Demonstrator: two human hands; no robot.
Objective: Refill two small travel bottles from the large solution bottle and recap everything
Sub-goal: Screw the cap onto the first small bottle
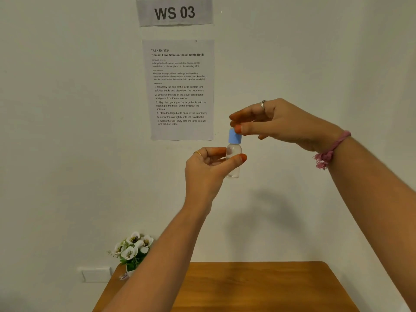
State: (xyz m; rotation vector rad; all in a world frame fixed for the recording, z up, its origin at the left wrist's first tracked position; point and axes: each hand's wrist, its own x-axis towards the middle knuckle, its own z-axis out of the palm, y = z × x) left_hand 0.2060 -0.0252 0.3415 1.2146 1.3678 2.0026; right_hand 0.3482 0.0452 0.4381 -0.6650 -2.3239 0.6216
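A small clear travel bottle (233, 154) with a blue cap (234, 136) is held upright in the air in front of the wall. My left hand (207, 167) pinches the bottle's body between thumb and fingers. From above, my right hand (270, 122) has its thumb and fingertips at the top of the blue cap. The large solution bottle and a second travel bottle are not in view.
A wooden table (247, 287) lies below, only its far part showing. A small pot of white flowers (132, 251) stands at its back left corner. A task sheet (180, 88) and a "WS 03" sign (174, 12) hang on the wall.
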